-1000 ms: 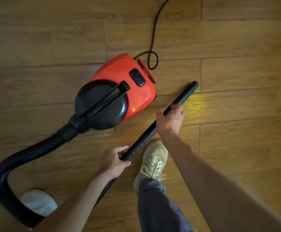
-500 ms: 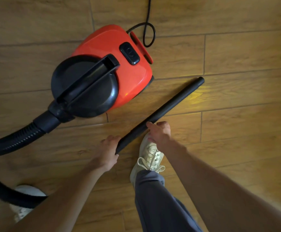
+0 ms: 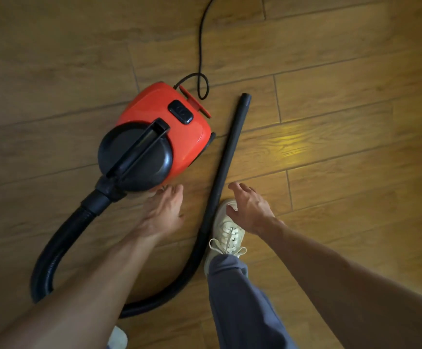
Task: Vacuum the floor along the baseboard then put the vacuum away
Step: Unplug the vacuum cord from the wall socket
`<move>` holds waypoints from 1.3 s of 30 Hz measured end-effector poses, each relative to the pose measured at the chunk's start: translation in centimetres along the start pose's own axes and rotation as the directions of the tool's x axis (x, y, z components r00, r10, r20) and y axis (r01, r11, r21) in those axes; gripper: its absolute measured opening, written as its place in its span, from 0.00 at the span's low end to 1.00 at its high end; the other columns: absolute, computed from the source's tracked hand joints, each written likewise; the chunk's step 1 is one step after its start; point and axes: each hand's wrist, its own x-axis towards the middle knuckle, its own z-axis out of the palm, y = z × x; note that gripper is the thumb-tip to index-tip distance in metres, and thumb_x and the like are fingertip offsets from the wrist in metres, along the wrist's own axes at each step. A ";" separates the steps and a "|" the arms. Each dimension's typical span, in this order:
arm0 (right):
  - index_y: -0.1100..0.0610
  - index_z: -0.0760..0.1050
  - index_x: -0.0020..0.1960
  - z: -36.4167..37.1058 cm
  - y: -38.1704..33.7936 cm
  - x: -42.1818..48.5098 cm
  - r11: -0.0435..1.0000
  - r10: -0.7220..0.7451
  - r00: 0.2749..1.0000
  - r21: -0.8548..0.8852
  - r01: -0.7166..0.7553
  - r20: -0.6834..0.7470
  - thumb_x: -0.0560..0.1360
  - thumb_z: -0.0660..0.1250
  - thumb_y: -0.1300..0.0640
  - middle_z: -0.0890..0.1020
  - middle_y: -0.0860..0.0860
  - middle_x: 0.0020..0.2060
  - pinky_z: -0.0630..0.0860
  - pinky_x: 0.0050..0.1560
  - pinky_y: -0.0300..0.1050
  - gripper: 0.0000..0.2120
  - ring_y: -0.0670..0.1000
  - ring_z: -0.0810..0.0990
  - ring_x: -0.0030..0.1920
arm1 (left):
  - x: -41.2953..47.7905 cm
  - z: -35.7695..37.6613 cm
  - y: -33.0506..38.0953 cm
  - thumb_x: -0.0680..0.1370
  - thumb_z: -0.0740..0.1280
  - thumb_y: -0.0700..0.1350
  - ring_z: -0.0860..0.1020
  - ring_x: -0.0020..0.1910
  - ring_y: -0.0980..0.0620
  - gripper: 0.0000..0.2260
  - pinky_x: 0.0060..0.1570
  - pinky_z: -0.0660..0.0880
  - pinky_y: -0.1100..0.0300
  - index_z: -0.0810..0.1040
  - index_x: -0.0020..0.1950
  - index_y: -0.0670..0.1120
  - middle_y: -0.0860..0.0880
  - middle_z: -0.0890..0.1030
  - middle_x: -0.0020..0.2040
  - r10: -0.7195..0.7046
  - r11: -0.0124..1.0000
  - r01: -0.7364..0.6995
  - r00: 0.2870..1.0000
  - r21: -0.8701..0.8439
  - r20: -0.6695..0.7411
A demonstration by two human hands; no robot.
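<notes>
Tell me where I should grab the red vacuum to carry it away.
Grip the black carry handle bridging the round lid of the red vacuum, probably from straight above. It stands proud, with room for fingers to wrap under, and the left hand hovers open nearby.

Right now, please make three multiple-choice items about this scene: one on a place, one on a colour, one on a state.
1. Where does the rigid black wand lie?
A. on the wooden floor, right of the vacuum
B. across the vacuum's top
C. in the left hand

2. What colour is the rounded plastic vacuum body?
A. blue
B. red
C. white

3. What are the two bare hands doing?
A. both grip the wand
B. one grips the hose
C. both are open, holding nothing

Answers: 1 A, the wand rests flat on the planks beside the body. 2 B, its shell is plainly red. 3 C, the left hand and right hand show spread fingers on either side of the wand.
</notes>
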 end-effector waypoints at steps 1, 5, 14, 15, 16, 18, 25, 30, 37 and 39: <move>0.57 0.65 0.70 -0.6 -0.4 -0.7 1.000 -0.009 1.000 -0.025 0.009 -0.003 0.78 0.65 0.52 0.74 0.53 0.64 0.74 0.55 0.52 0.24 0.57 0.72 0.65 | -0.6 -0.8 0.0 0.68 0.75 0.47 0.74 0.62 0.37 0.31 0.60 0.73 0.42 0.70 0.67 0.38 0.39 0.75 0.61 0.011 1.000 -0.011 1.000 0.008 -0.004; 0.56 0.65 0.69 -2.6 -2.3 -3.9 0.997 -0.020 1.000 -0.078 0.019 -0.009 0.78 0.65 0.51 0.73 0.52 0.64 0.74 0.55 0.52 0.23 0.56 0.70 0.65 | -3.8 -4.5 0.8 0.70 0.75 0.50 0.74 0.63 0.39 0.30 0.59 0.74 0.45 0.69 0.67 0.41 0.41 0.74 0.63 0.056 0.995 -0.056 0.998 0.083 0.007; 0.57 0.64 0.69 -5.2 -6.9 -11.7 0.999 0.053 0.989 0.008 -0.052 -0.139 0.77 0.66 0.51 0.73 0.54 0.63 0.74 0.56 0.53 0.25 0.58 0.70 0.66 | -10.2 -13.3 2.8 0.72 0.71 0.55 0.78 0.56 0.43 0.26 0.48 0.75 0.49 0.68 0.65 0.46 0.47 0.75 0.58 0.191 0.927 -0.172 0.981 0.333 -0.023; 0.57 0.64 0.69 -5.4 -7.3 -12.5 0.998 0.060 0.986 0.020 -0.058 -0.158 0.76 0.67 0.51 0.73 0.54 0.63 0.74 0.56 0.53 0.25 0.58 0.70 0.65 | -10.9 -14.3 2.9 0.73 0.70 0.55 0.78 0.56 0.43 0.25 0.47 0.75 0.49 0.69 0.64 0.46 0.47 0.76 0.57 0.201 0.919 -0.176 0.979 0.352 -0.035; 0.57 0.64 0.69 -5.5 -7.8 -13.2 0.997 0.070 0.982 0.036 -0.064 -0.177 0.76 0.67 0.51 0.73 0.54 0.63 0.74 0.55 0.53 0.25 0.58 0.70 0.66 | -11.5 -15.2 3.0 0.73 0.70 0.55 0.78 0.56 0.43 0.24 0.47 0.75 0.49 0.69 0.64 0.47 0.47 0.76 0.56 0.214 0.910 -0.181 0.976 0.373 -0.048; 0.57 0.63 0.70 -6.0 -8.9 -14.6 0.995 0.088 0.973 0.065 -0.075 -0.215 0.76 0.66 0.51 0.72 0.55 0.63 0.73 0.55 0.52 0.26 0.58 0.69 0.66 | -12.8 -17.1 3.1 0.73 0.69 0.56 0.78 0.57 0.42 0.25 0.48 0.75 0.49 0.68 0.66 0.47 0.47 0.76 0.58 0.243 0.887 -0.194 0.968 0.418 -0.068; 0.58 0.63 0.71 -10.7 -12.5 -20.9 0.995 0.059 0.906 0.095 -0.021 -0.420 0.76 0.66 0.50 0.73 0.54 0.63 0.75 0.57 0.54 0.27 0.58 0.69 0.65 | -18.3 -24.7 5.1 0.73 0.70 0.54 0.77 0.61 0.42 0.29 0.52 0.74 0.48 0.65 0.70 0.48 0.47 0.74 0.62 0.303 0.855 -0.208 0.944 0.475 -0.133; 0.58 0.63 0.72 -15.2 -14.0 -27.0 0.997 0.023 0.846 0.080 0.023 -0.533 0.76 0.66 0.50 0.73 0.54 0.62 0.76 0.56 0.54 0.28 0.57 0.70 0.63 | -22.6 -29.5 7.6 0.72 0.72 0.54 0.77 0.58 0.42 0.28 0.51 0.76 0.49 0.66 0.68 0.48 0.47 0.75 0.58 0.336 0.887 -0.234 0.918 0.398 -0.208; 0.56 0.59 0.75 -23.2 -11.3 -33.7 0.990 -0.123 0.861 -0.125 0.070 -0.494 0.76 0.65 0.47 0.72 0.52 0.62 0.76 0.55 0.51 0.32 0.55 0.70 0.64 | -28.6 -36.0 15.2 0.74 0.70 0.55 0.77 0.60 0.46 0.31 0.51 0.76 0.53 0.63 0.73 0.49 0.49 0.74 0.64 0.299 0.907 -0.179 0.910 0.381 -0.285; 0.56 0.58 0.76 -26.3 -9.6 -35.4 0.990 -0.130 0.860 -0.116 0.083 -0.493 0.77 0.65 0.47 0.71 0.52 0.63 0.76 0.56 0.50 0.32 0.55 0.70 0.64 | -29.6 -37.9 18.4 0.74 0.70 0.55 0.76 0.60 0.47 0.31 0.52 0.76 0.53 0.62 0.74 0.49 0.49 0.73 0.65 0.254 0.922 -0.140 0.923 0.361 -0.290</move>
